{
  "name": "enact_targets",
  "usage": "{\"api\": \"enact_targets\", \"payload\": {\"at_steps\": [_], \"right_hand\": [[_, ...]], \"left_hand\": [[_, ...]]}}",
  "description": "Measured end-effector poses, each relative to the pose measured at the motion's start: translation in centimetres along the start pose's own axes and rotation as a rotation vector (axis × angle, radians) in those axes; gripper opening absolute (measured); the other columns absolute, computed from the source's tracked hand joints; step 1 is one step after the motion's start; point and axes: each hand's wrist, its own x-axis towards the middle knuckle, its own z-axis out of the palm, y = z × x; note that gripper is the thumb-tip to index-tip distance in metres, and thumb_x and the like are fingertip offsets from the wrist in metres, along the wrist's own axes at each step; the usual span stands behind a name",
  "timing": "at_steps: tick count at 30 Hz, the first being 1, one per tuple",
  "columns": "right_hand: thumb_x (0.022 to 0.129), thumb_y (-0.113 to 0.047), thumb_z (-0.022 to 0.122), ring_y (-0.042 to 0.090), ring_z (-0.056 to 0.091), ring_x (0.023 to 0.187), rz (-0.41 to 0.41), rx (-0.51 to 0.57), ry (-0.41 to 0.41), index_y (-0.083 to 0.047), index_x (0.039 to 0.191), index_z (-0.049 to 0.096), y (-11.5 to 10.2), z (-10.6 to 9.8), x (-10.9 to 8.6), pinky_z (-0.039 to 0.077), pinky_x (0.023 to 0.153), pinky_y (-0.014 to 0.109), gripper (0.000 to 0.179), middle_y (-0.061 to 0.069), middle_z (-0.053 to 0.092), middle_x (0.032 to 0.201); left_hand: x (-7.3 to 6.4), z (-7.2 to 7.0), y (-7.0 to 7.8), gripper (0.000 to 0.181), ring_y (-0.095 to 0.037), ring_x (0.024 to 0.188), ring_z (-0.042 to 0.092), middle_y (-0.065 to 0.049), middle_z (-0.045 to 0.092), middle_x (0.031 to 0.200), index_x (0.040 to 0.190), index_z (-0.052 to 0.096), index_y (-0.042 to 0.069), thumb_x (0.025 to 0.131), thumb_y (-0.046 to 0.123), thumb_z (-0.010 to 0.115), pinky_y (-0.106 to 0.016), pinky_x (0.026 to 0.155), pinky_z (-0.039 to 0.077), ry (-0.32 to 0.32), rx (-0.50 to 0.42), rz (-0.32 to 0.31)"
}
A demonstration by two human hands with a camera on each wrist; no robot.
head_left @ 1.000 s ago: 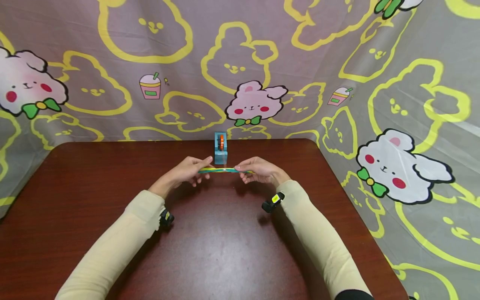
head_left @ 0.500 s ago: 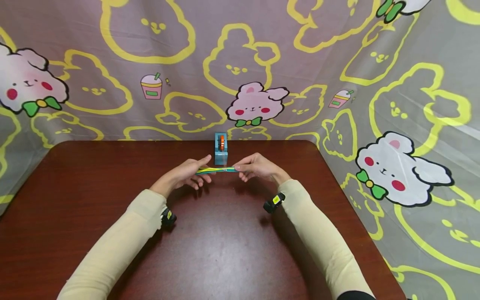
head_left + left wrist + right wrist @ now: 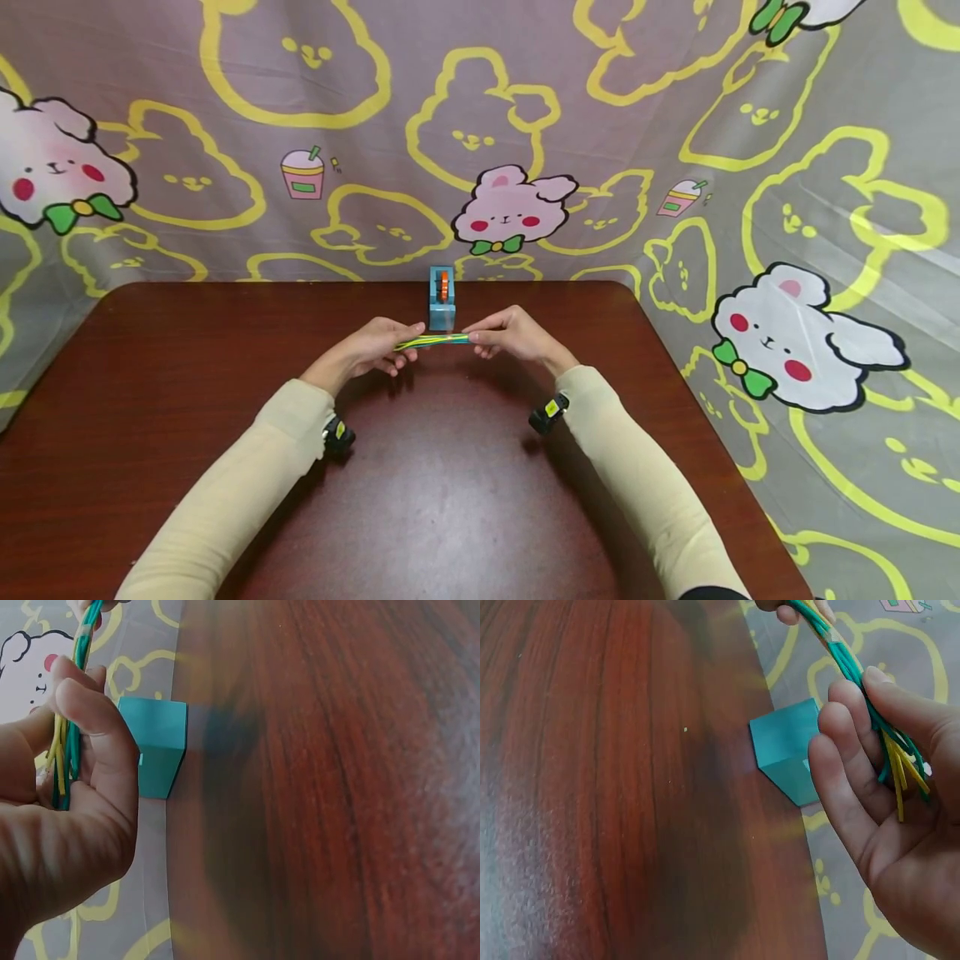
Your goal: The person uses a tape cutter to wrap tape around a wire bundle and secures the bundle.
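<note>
Left hand [image 3: 372, 344], right hand [image 3: 517, 335] both pinching slim green-and-yellow plastic-looking strand bundle [image 3: 441, 339]; I'd hold it level, evenly taut.

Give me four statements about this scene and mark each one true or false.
1. The left hand and right hand both hold the bundle of thin green and yellow strands. True.
2. The blue boxy dispenser with an orange wheel stands on the brown wooden table, beyond the bundle. True.
3. The bundle lies on the table. False: it is held above it.
4. The right hand grips the dispenser. False: it pinches the bundle.
</note>
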Motion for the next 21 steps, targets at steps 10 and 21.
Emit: {"api": "enact_targets", "payload": {"at_steps": [10, 21], "right_hand": [[0.091, -0.005, 0.074, 0.052, 0.063, 0.086, -0.059, -0.099, 0.042, 0.001, 0.112, 0.076, 0.08, 0.49, -0.30, 0.051, 0.080, 0.064, 0.022, 0.026, 0.072, 0.092], [0.090, -0.012, 0.078, 0.035, 0.065, 0.083, -0.050, -0.210, 0.095, -0.011, 0.109, 0.079, -0.21, 0.61, -0.42, 0.054, 0.071, 0.039, 0.019, 0.012, 0.075, 0.094]], "left_hand": [[0.22, 0.00, -0.29, 0.041, -0.006, 0.052, 0.047, 0.001, 0.059, 0.071, 0.119, 0.063, -0.007, 0.102, 0.029, 0.062, -0.021, 0.047, 0.045, 0.052, -0.006, 0.048], [0.29, 0.04, -0.22, 0.034, -0.006, 0.053, 0.045, 0.000, 0.061, 0.070, 0.120, 0.069, -0.005, 0.098, 0.022, 0.068, -0.020, 0.046, 0.044, 0.100, 0.002, 0.128]]}}
